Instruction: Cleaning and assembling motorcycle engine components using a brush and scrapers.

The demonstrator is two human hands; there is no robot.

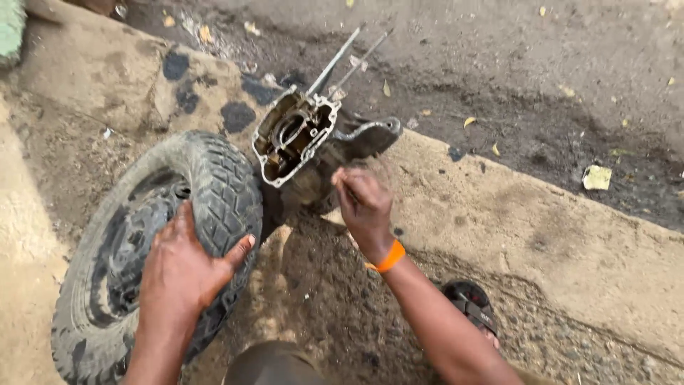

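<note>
Head view: left hand [182,267] spread flat on tyre [214,178]; right hand [363,203] clenched beside engine casing [293,135].

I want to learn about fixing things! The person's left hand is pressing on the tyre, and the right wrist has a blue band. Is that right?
Almost. The left hand does press on the tyre, but the band on the right wrist is orange, not blue, as the head view shows.

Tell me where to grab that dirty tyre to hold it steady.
Grip the tyre on its upper tread edge, from the near side, as the left hand does. It stands tilted on the ground, the engine casing blocks the far side, and the knobbly tread gives purchase.
</note>
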